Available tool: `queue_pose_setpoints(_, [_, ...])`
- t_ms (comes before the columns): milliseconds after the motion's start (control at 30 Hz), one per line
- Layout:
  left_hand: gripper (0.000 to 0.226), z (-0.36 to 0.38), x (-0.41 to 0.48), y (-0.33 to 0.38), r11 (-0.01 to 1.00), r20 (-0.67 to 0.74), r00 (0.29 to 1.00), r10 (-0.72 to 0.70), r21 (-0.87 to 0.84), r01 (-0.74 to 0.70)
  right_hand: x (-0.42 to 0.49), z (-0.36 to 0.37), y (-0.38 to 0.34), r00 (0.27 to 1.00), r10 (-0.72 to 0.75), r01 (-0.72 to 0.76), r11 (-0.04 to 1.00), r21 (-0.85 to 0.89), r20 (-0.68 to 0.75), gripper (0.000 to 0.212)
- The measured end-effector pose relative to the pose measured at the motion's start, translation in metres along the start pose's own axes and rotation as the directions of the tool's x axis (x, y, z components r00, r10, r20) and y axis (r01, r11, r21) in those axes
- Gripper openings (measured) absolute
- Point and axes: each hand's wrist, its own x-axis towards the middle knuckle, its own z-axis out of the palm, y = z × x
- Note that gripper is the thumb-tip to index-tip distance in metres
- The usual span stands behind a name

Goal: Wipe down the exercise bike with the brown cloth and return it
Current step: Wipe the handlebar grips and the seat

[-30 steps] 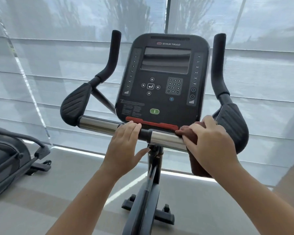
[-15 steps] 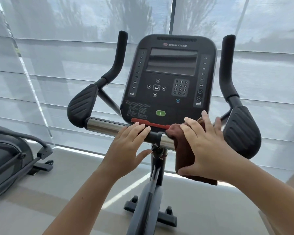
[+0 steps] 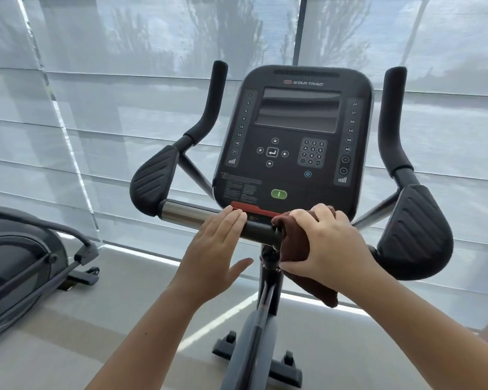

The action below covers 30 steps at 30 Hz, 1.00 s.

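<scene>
The exercise bike [image 3: 290,142] stands in front of me, its black console facing me above a handlebar [image 3: 186,213] with chrome sections. My right hand [image 3: 327,246] grips the brown cloth [image 3: 293,246] wrapped over the bar just right of the centre post, fingers curled over the top and thumb below. A fold of the cloth hangs down under my wrist. My left hand [image 3: 214,249] rests flat on the bar left of centre, fingers straight, thumb spread beneath. The chrome section under the cloth is hidden.
Black padded elbow rests [image 3: 414,235] and upright grips [image 3: 392,119] flank the console. Another exercise machine [image 3: 20,266] stands at the left on the grey floor. Sheer blinds [image 3: 96,94] cover the windows behind. The bike's foot bar [image 3: 265,361] sits below.
My right hand has slid the cloth leftward along the bar toward the centre post and curled round it. My left hand stays resting on the bar. The view shifted slightly.
</scene>
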Motion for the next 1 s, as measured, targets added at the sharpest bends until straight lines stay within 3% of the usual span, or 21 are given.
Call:
queue_pose_setpoints(200, [0.062, -0.007, 0.001, 0.001, 0.998, 0.010, 0.999, -0.030, -0.047, 0.031, 0.031, 0.006, -0.045, 0.997, -0.057, 0.054, 0.997, 0.056, 0.055, 0.071])
queue_pose_setpoints(400, [0.054, -0.012, 0.003, 0.012, 0.992, -0.015, 0.995, -0.099, -0.078, 0.097, -0.023, -0.026, 0.041, 0.987, 0.046, -0.065, 0.990, 0.123, 0.152, 0.070])
queue_pose_setpoints(500, [0.058, -0.012, 0.010, 0.023, 0.994, -0.016, 0.998, -0.062, -0.089, 0.060, -0.022, -0.027, 0.041, 0.990, 0.047, -0.051, 0.998, 0.028, 0.132, 0.069])
queue_pose_setpoints(667, [0.060, -0.002, 0.015, 0.047, 0.986, 0.022, 1.000, -0.008, -0.166, 0.011, 0.005, -0.008, -0.008, 0.996, -0.010, 0.008, 1.000, 0.017, 0.089, 0.070])
queue_pose_setpoints(767, [0.062, 0.001, 0.009, 0.048, 0.991, 0.024, 1.000, -0.010, -0.135, 0.013, -0.011, -0.018, 0.023, 0.992, 0.008, 0.001, 0.997, -0.074, 0.125, 0.071])
queue_pose_setpoints(867, [0.065, 0.001, 0.009, 0.050, 0.993, 0.026, 0.999, -0.029, -0.115, 0.031, -0.026, -0.033, 0.051, 0.986, 0.038, -0.042, 0.999, 0.021, 0.160, 0.070])
queue_pose_setpoints(1000, [0.055, 0.001, 0.011, 0.057, 0.988, -0.035, 0.998, -0.054, -0.146, 0.048, -0.029, -0.041, 0.044, 0.991, -0.044, 0.023, 0.986, 0.164, 0.124, 0.067])
